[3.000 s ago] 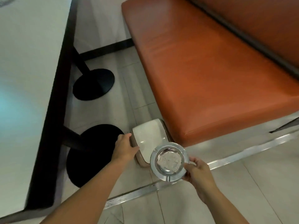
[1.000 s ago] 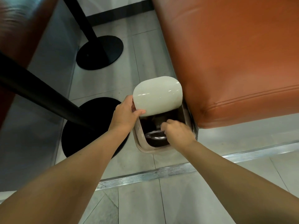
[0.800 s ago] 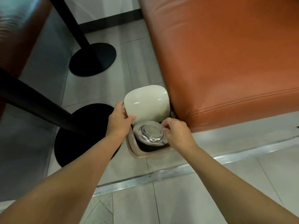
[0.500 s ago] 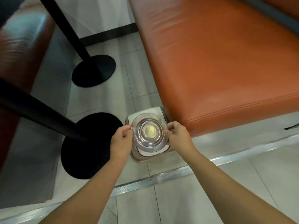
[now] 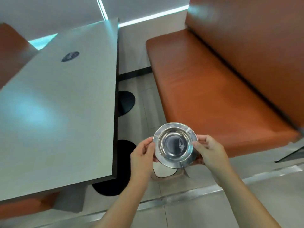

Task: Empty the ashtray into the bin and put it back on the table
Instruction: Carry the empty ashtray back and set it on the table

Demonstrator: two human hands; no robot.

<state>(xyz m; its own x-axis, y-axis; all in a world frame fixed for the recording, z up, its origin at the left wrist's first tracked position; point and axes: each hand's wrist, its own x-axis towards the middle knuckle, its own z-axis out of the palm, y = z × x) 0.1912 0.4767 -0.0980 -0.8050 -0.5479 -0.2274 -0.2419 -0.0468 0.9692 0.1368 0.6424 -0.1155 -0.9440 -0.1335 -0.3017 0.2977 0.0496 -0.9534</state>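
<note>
Now the emptying looks done, judging by the bowl of the steel ashtray (image 5: 175, 144), which shows bare polished metal with only a faint pale smear near its centre; what is left is the return to the desk (image 5: 57, 99). To do that well, I would keep the ashtray level and mouth up as it is carried leftward, clear the dark desk edge before lowering, and set it flat on the pale top well in from the rim so it cannot be knocked off. A gentle set-down matters, since thin metal on a hard top will skid and ring.

Both hands are clamped on the ashtray from opposite sides: the left hand (image 5: 142, 156) pinches the left rim with thumb on top, the right hand (image 5: 208, 150) holds the right rim, fingers curled under. The ashtray sits between them, upright, in the air over the floor in the gap between the desk and the orange bench seat (image 5: 205, 89). Just below it, partly hidden by the ashtray and hands, stands the small bin (image 5: 164, 171) with its white lid down. The desk lies close on the left.
</note>
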